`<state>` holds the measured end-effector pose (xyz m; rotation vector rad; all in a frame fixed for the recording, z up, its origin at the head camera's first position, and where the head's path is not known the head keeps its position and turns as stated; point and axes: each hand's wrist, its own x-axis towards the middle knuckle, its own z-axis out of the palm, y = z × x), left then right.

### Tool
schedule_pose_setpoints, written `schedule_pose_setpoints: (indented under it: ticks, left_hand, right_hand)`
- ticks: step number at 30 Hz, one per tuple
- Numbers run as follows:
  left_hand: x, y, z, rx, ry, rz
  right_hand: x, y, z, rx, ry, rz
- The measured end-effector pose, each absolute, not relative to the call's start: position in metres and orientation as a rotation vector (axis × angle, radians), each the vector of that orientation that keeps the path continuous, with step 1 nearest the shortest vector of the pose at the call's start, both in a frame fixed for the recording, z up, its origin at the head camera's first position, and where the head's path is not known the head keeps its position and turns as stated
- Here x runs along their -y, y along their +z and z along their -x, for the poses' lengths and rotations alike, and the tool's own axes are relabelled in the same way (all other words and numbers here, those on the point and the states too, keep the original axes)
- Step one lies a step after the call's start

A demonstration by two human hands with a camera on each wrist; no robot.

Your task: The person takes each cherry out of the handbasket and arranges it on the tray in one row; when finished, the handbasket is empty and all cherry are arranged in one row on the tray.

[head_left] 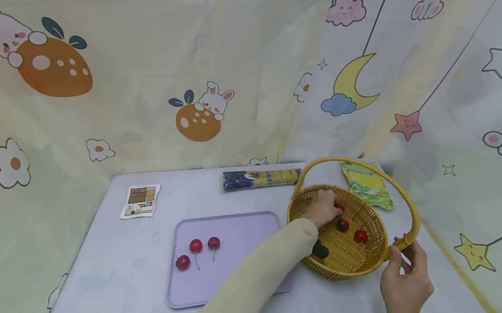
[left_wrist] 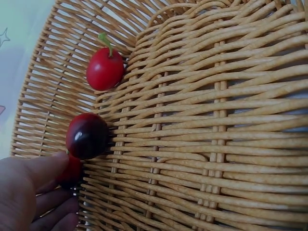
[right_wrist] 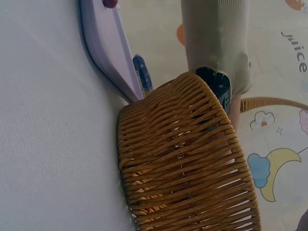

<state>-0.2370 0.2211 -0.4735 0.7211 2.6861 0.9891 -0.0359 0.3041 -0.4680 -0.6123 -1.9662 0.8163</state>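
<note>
My left hand (head_left: 323, 207) reaches down into the wicker basket (head_left: 350, 274). In the left wrist view its thumb and fingers pinch a small red fruit (left_wrist: 71, 172), partly hidden by the hand. Right beside that one lies a dark red, nearly black fruit (left_wrist: 87, 136). A bright red fruit (left_wrist: 105, 69) with a green stem sits farther along the basket. My right hand (head_left: 406, 279) grips the basket at its right rim, by the foot of the handle; in the right wrist view only the basket's outer side (right_wrist: 187, 159) shows clearly.
Left of the basket is a lilac tray (head_left: 227, 219) bearing three stemmed cherries (head_left: 195, 246). A blue and yellow packet (head_left: 261, 178) lies at the back, a green and yellow bag (head_left: 368, 186) behind the basket, and a white and brown pouch (head_left: 141, 201) at the far left.
</note>
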Motion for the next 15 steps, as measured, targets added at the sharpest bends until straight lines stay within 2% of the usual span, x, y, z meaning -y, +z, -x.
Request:
schedule_pose_setpoints:
  ticks: [7,15]
  left_hand:
    - [-0.217,-0.476,0.238,-2.718,0.973,-0.746]
    - [-0.204,-0.462,0.234,-2.587,1.119,-0.769]
  right_hand:
    - [-0.302,-0.47,0.037,1.981,0.822,0.614]
    - [-0.304,-0.467,0.035,1.939,0.835,0.58]
